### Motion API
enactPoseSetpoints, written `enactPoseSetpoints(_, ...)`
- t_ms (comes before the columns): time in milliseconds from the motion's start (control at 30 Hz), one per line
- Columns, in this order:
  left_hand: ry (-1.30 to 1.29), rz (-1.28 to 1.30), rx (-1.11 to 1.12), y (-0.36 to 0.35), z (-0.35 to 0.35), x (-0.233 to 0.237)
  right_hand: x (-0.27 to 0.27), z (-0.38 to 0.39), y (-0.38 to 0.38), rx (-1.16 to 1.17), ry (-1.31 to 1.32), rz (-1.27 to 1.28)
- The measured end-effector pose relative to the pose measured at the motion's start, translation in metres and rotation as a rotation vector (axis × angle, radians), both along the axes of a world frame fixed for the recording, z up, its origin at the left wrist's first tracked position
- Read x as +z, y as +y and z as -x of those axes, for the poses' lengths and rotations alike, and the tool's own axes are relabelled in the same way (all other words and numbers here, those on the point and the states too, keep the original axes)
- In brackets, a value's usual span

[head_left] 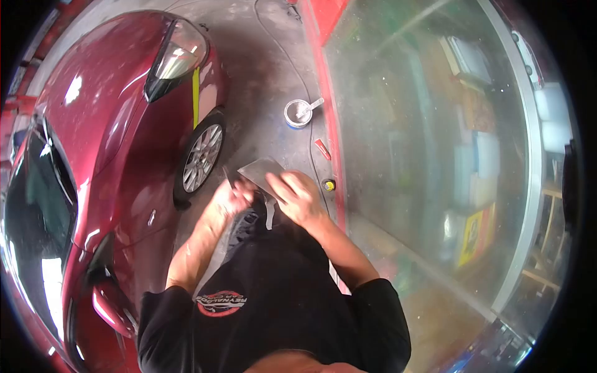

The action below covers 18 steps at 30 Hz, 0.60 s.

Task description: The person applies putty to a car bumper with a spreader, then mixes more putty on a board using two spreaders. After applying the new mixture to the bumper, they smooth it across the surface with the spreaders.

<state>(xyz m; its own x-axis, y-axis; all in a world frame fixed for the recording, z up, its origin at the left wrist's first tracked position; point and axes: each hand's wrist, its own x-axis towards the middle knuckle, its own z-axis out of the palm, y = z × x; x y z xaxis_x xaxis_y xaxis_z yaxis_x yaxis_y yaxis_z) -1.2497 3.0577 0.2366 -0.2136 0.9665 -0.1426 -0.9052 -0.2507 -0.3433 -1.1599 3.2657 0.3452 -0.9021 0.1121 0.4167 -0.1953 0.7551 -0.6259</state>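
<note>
My right hand [301, 198] grips a grey flat sheet [258, 170] by its right side, fingers on top, in front of my waist. Close against the sheet's left edge, my left hand [233, 198] is closed on a thin dark flat blade [231, 176], seen nearly edge-on and slightly blurred. Beyond both hands, an open can [290, 115] holds pale paste, with a light-handled stick [316, 104] leaning over its rim. A red tube [322, 149] lies on the floor nearer to my right hand, by a small yellow-and-black round item [329, 184].
At my left stands a dark red car [124, 143], with a strip of yellow-green tape [196, 99] between headlight and front wheel [203, 158]. A cable [292, 65] runs along the floor. On the right rises a large clear panel [404, 155] with a red edge [329, 112].
</note>
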Motion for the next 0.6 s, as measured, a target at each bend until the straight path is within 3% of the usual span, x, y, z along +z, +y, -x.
enactPoseSetpoints(33, -0.124, -0.161, -0.137, 0.012, -0.011, 0.009, -0.035, 0.008, 0.003, 0.082, -0.109, -0.014)
enactPoseSetpoints(100, 0.586, 0.649, -0.204, 0.021, -0.013, 0.06, -0.102, 0.014, 0.016, -0.145, -0.23, 0.302)
enactPoseSetpoints(133, 0.447, 0.525, -0.134, 0.016, -0.011, 0.043, -0.098, 0.012, 0.016, -0.278, -0.479, 0.561)
enactPoseSetpoints(167, 0.409, 0.547, -0.113, 0.024, -0.005, 0.062, -0.094, 0.011, 0.016, -0.458, -0.705, 0.808)
enactPoseSetpoints(233, 0.357, 0.682, -0.176, 0.025, -0.007, 0.024, -0.09, 0.015, 0.014, -0.681, -0.734, 1.063)
enactPoseSetpoints(300, 0.258, 0.784, -0.133, 0.033, -0.014, 0.003, -0.149, -0.002, 0.009, -0.621, -0.626, 0.825)
enactPoseSetpoints(333, 0.276, 0.827, -0.114, 0.039, -0.013, -0.001, -0.153, 0.003, 0.005, -0.602, -0.57, 0.702)
enactPoseSetpoints(367, 0.294, 0.876, -0.099, 0.041, -0.014, -0.008, -0.154, 0.007, 0.0, -0.72, -0.785, 1.278)
enactPoseSetpoints(400, 0.337, 0.984, -0.122, 0.038, -0.017, -0.025, -0.156, 0.009, -0.01, -0.616, -0.66, 1.28)
enactPoseSetpoints(467, 0.424, 1.198, -0.162, 0.035, -0.022, -0.07, -0.237, -0.025, -0.017, -0.412, -0.523, 0.472)
enactPoseSetpoints(500, 0.381, 1.169, -0.014, 0.046, -0.02, -0.074, -0.247, -0.014, -0.013, -0.439, -0.575, 1.12)
enactPoseSetpoints(533, 0.411, 1.22, -0.019, 0.047, -0.018, -0.095, -0.255, 0.0, -0.008, -0.629, -0.531, 1.741)
enactPoseSetpoints(567, 0.444, 1.272, -0.038, 0.045, -0.019, -0.116, -0.269, 0.003, -0.005, -0.559, -0.498, 1.865)
enactPoseSetpoints(600, 0.4, 1.216, -0.051, 0.049, -0.012, -0.131, -0.298, 0.0, 0.0, -0.561, -0.616, 1.766)
